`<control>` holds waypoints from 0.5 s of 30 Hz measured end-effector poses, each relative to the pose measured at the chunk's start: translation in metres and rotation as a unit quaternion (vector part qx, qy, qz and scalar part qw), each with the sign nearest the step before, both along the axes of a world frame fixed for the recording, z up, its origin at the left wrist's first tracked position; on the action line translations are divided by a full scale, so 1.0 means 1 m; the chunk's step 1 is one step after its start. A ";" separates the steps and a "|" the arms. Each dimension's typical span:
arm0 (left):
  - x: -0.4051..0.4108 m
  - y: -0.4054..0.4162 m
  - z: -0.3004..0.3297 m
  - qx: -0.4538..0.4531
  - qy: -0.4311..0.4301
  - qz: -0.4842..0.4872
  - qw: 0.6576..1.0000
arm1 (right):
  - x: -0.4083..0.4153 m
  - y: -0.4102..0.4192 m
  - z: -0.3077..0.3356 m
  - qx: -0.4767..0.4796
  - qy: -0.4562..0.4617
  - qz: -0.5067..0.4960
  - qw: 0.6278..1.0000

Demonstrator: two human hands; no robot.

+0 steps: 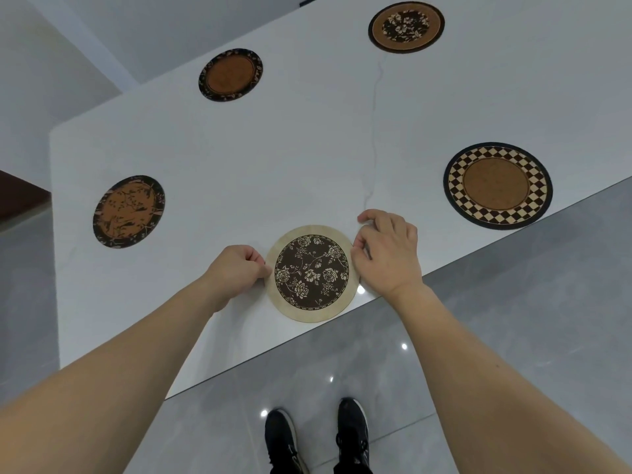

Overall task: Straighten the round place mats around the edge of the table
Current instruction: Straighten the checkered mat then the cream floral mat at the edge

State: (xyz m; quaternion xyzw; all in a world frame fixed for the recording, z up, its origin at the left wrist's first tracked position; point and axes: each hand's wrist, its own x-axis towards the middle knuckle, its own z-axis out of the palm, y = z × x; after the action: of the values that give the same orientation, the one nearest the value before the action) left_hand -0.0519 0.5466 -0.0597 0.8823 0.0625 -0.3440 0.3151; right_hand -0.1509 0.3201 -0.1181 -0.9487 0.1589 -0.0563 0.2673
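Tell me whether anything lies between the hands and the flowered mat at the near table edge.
Nothing visible does. The left hand and right hand already pinch opposite rims of the round cream-bordered mat with dark floral centre; the white table around it is bare.

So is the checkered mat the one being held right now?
No, both the left hand and right hand grip the rose-patterned mat; the checkered mat lies untouched to the right.

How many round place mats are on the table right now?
5: cream-rimmed floral mat between both hands, checkered mat right, bird-patterned mat left, dark-rimmed mat far left, brown-rimmed floral mat far right.
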 end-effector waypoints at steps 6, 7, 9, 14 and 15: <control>0.001 0.000 -0.001 0.007 -0.005 -0.001 1.000 | 0.000 0.000 -0.001 0.000 -0.001 0.002 1.000; 0.001 0.001 -0.001 0.007 -0.005 -0.003 1.000 | 0.000 0.000 -0.001 0.000 -0.003 0.001 1.000; 0.002 0.001 -0.002 0.007 -0.005 -0.004 1.000 | 0.000 0.000 -0.001 0.000 -0.008 0.000 1.000; 0.001 0.002 -0.002 0.005 -0.010 -0.005 1.000 | 0.000 0.000 0.000 -0.002 -0.011 0.003 1.000; 0.001 0.002 -0.003 0.005 -0.011 -0.006 1.000 | -0.001 0.001 0.000 -0.001 -0.012 0.003 1.000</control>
State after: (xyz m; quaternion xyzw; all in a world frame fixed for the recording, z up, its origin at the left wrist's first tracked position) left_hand -0.0511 0.5491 -0.0626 0.8880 0.0557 -0.3354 0.3094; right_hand -0.1514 0.3206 -0.1185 -0.9488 0.1527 -0.0672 0.2684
